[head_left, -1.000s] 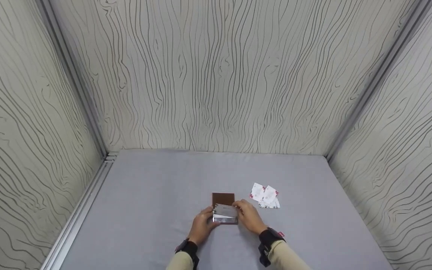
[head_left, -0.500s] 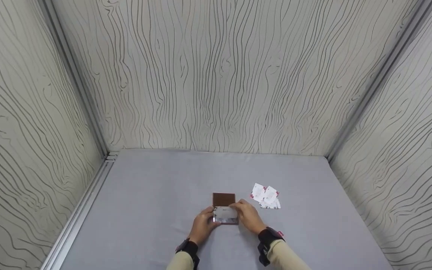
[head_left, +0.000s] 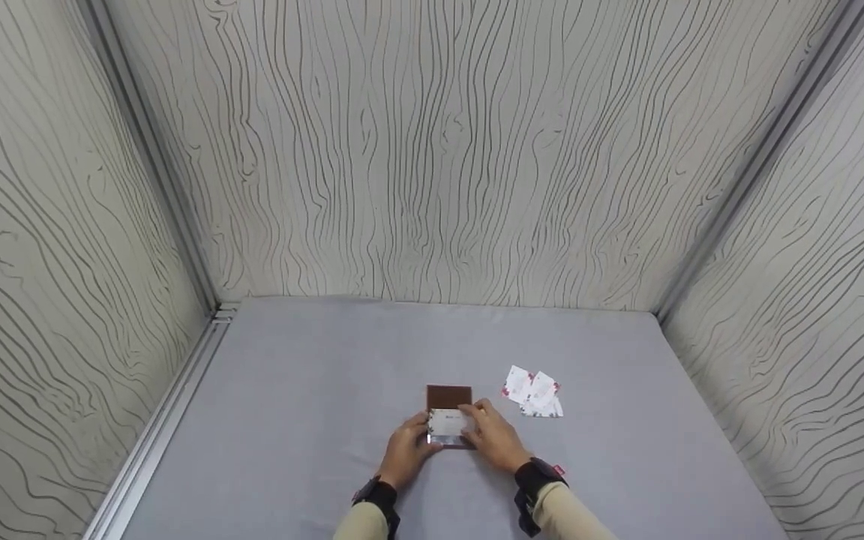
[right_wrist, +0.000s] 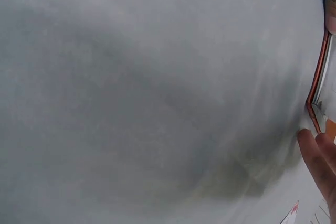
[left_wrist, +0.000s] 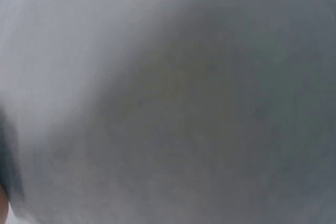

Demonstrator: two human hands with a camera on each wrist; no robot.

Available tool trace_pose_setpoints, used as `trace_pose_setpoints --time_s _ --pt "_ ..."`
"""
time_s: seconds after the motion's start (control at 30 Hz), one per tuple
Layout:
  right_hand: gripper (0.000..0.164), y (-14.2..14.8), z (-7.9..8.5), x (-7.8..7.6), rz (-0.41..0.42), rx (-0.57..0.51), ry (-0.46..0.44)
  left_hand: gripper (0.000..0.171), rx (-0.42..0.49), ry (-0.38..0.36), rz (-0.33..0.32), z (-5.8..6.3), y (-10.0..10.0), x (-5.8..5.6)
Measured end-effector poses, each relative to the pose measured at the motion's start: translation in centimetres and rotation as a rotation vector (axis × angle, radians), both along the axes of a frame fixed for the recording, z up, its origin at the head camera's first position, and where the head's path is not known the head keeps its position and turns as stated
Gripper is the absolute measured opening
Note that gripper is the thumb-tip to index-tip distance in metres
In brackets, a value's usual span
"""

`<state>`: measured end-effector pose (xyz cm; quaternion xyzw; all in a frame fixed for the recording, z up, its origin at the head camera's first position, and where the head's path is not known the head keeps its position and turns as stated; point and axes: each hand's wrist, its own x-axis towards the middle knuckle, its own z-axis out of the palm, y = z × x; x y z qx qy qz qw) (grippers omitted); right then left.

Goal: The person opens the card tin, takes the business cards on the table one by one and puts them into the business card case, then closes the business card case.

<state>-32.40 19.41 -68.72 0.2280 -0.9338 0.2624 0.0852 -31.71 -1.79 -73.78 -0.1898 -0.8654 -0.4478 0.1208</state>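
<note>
Holding a small open card case (head_left: 448, 417) near the front middle of the grey worktop (head_left: 312, 390), between both hands. Left hand (head_left: 406, 452) at the case's left edge, fingers curled against its side; right hand (head_left: 496, 439) at the right edge, fingers bent over the top of the silvery lower half. Brown lid of the case (head_left: 448, 396) flipped away from the person, lying flat just beyond the hands. Pale card face showing inside the lower half, partly covered by the right fingers. Small loose pile of white cards with red marks (head_left: 533, 392) lying on the worktop just to the right of the case, apart from it and untouched. Dark straps on both wrists, beige sleeves below. Pale panels with dark wavy grain (head_left: 432, 150) walling the worktop on three sides, a metal rail (head_left: 169, 420) along the left edge. Left wrist view only a grey blur. Right wrist view mostly grey surface, with a fingertip (right_wrist: 317, 156) and a thin reddish edge of the case (right_wrist: 320, 72) at the right border.
</note>
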Motion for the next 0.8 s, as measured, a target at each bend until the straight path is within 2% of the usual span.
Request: trace_pose_setpoints --time_s 0.3,0.43,0.8 --pt "0.056 -0.1 -0.8 -0.1 0.009 0.073 0.025 0.043 -0.006 -0.03 -0.002 -0.2 -0.2 0.0" --pt "0.056 -0.2 -1.0 0.0 0.001 0.097 0.048 0.042 0.0 -0.03 -0.002 -0.2 -0.2 0.0" --pt "0.056 -0.6 -1.4 0.2 -0.022 0.109 0.039 0.045 0.001 -0.033 0.013 -0.3 -0.2 0.0"
